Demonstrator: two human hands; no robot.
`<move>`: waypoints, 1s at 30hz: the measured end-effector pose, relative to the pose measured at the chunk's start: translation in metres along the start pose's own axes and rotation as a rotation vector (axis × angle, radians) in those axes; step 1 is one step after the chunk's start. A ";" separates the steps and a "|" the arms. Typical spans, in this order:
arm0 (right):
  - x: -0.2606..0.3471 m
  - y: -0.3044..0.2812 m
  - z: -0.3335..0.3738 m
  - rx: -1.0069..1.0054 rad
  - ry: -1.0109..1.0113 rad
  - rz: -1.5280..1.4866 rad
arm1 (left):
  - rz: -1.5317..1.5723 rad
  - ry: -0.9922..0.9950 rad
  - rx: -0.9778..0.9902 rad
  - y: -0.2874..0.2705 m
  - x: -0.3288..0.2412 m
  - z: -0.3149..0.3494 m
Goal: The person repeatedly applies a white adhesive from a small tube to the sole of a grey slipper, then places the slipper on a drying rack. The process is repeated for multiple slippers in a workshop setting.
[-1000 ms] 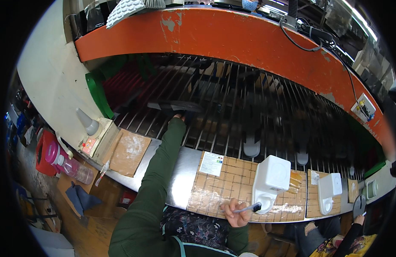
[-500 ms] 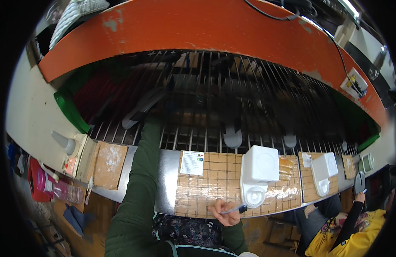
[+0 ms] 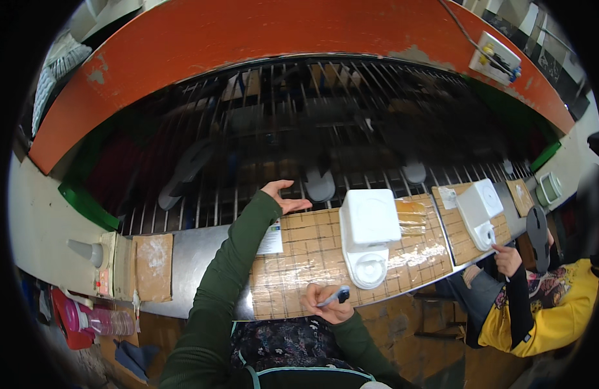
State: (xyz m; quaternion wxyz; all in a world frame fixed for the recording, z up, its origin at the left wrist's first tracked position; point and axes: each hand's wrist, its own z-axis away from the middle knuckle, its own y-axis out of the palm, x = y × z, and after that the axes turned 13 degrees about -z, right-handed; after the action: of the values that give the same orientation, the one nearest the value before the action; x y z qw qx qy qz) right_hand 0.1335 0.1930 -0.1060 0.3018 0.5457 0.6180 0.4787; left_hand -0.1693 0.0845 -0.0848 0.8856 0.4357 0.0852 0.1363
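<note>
My left hand [image 3: 286, 196] is stretched out at the front edge of the rack of metal bars [image 3: 293, 155], fingers apart and holding nothing. Just beyond its fingertips lies a grey shoe sole [image 3: 321, 186], partly in shadow on the bars. My right hand [image 3: 325, 303] is closed around a small brush [image 3: 342, 295] with a pale handle and dark tip, low over the front of the taped cardboard mat [image 3: 293, 246]. A white plastic dispenser [image 3: 370, 220] with a round dish at its front stands to the right of both hands.
More soles lie on the rack, one long grey sole [image 3: 183, 172] at the left and another [image 3: 414, 172] at the right. An orange panel [image 3: 260, 32] spans the rack's top. On the right, a co-worker in yellow [image 3: 558, 305] holds a sole beside a second dispenser [image 3: 477, 207].
My left hand has come back out of the dark rack to its front edge and is empty. The view has shifted. My right hand still holds the brush; the co-worker's hand has reached the second dispenser.
</note>
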 end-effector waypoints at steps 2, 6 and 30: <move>-0.001 -0.001 0.001 0.007 -0.021 0.014 | -0.253 0.171 -0.335 0.020 0.010 -0.037; -0.001 0.000 0.002 0.013 -0.036 0.017 | -0.682 0.171 -0.315 0.010 -0.006 -0.094; 0.086 0.099 0.065 -0.925 -0.542 2.573 | -2.478 1.372 -0.261 -0.083 0.245 0.222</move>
State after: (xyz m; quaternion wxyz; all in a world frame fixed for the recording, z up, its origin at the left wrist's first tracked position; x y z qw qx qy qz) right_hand 0.2110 0.2878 -0.0253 -0.0853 0.6506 -0.6013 0.4559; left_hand 0.1368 -0.0530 -0.0240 0.2474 -0.1543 0.7980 -0.5274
